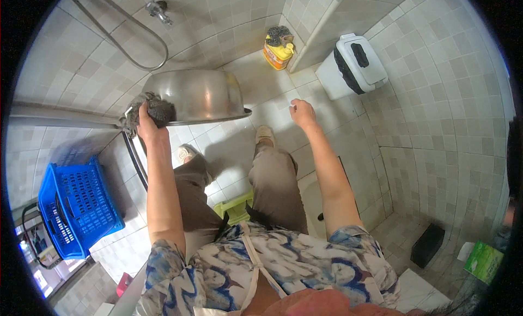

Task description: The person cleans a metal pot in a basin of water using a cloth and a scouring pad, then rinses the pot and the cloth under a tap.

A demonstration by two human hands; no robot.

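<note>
My left hand grips a bunched dark grey rag, its fingers partly hidden by the cloth. The rag is at the left end of the rim of a large stainless steel basin. That basin stands tipped on its side, its rounded outside facing up and away from me. Out to the right, my right hand hangs over the floor with its fingers curled in and nothing visible in them. It is apart from the basin.
A blue plastic basket stands at the left. Against the far wall is a yellow bottle with a grey scrubber on top. A white lidded bin stands at the far right. Under me is a green stool. A shower hose hangs at upper left.
</note>
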